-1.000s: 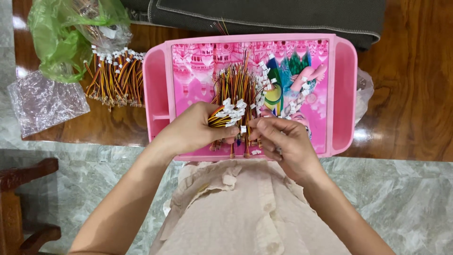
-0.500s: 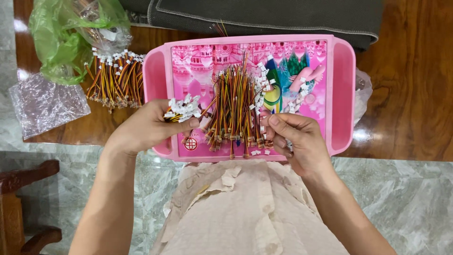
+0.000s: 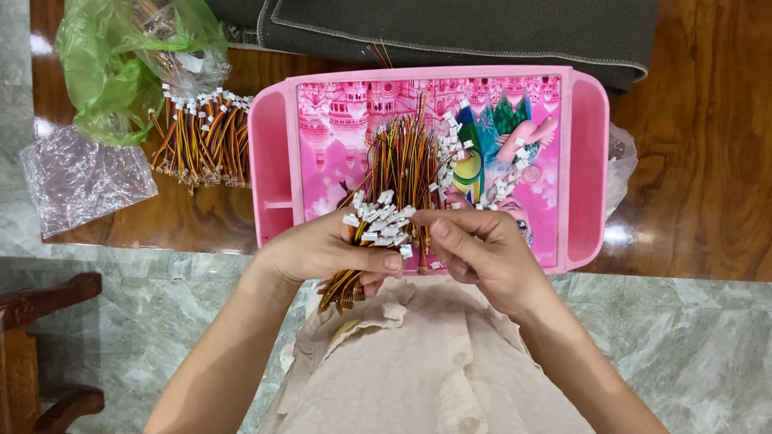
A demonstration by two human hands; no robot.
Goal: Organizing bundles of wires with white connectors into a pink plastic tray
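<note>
At the near edge of the pink tray (image 3: 272, 153), both my hands are together over one bundle of short wire leads (image 3: 371, 233). Left hand (image 3: 322, 253) is wrapped around the bundle, thumb pressed across it; white connector ends fan out on top, orange/brown/yellow wire tails hang out below my palm toward my lap. Right hand (image 3: 486, 257) is just beside it, fingertips (image 3: 438, 229) touching the connector end of the same bundle. Can't tell if the right fingers are pinching a single lead or only resting on the connectors.

Inside the tray: a loose pile of the same leads (image 3: 406, 161) lying roughly upright along the middle, just beyond my hands, plus scattered small white connectors (image 3: 503, 189) to its right on the printed tray floor.

Left of the tray, on the wooden table (image 3: 708, 161): another heap of leads (image 3: 201, 137), connectors up at the far end, partly spilling out of a green plastic bag (image 3: 112, 72). A clear plastic bag (image 3: 80, 181) lies near that, at the table's front left corner. Dark folded fabric (image 3: 450, 28) sits behind the tray, touching its far rim. Beige garment (image 3: 418, 370) covers my lap below.
</note>
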